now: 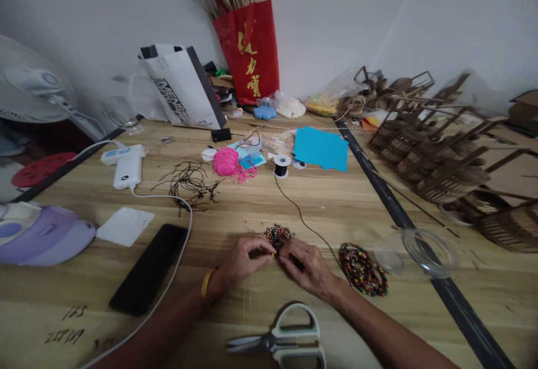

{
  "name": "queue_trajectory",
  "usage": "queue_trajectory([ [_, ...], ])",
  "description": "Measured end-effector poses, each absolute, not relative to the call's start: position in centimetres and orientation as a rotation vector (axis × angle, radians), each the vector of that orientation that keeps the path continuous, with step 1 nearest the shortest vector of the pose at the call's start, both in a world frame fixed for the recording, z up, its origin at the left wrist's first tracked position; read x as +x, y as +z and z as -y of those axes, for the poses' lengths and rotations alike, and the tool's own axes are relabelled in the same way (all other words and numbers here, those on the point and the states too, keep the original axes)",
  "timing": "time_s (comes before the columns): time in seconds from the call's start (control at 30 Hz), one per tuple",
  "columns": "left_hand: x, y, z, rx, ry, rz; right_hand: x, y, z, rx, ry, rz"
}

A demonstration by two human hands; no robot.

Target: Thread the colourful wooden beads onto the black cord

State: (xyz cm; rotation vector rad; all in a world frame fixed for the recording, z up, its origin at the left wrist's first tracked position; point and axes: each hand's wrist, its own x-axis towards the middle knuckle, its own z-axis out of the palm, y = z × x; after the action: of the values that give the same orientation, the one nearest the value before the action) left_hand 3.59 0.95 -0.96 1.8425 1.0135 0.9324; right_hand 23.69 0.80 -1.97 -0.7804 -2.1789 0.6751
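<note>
By loose beads, left fingers pinching yellow bead, right fingers curled; hold unclear

Scissors lie before the bead pile, bead strands right, phone left, spool behind.

Wears a narrow, plain, golden-yellow band curved like a bangle round the left wrist, just on the near side of the left hand. Leaves bare the left forearm and the right forearm, broader near, slimmer far. Shows bare fingers on the right hand.
</note>
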Motion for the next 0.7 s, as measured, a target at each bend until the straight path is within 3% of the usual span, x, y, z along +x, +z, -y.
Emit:
queue_trajectory([
  [0.7,3.62,-1.12,-0.69,1.77,0.954,-1.036,23.64,-2.02,-0.62,-0.79,0.643,2.181],
])
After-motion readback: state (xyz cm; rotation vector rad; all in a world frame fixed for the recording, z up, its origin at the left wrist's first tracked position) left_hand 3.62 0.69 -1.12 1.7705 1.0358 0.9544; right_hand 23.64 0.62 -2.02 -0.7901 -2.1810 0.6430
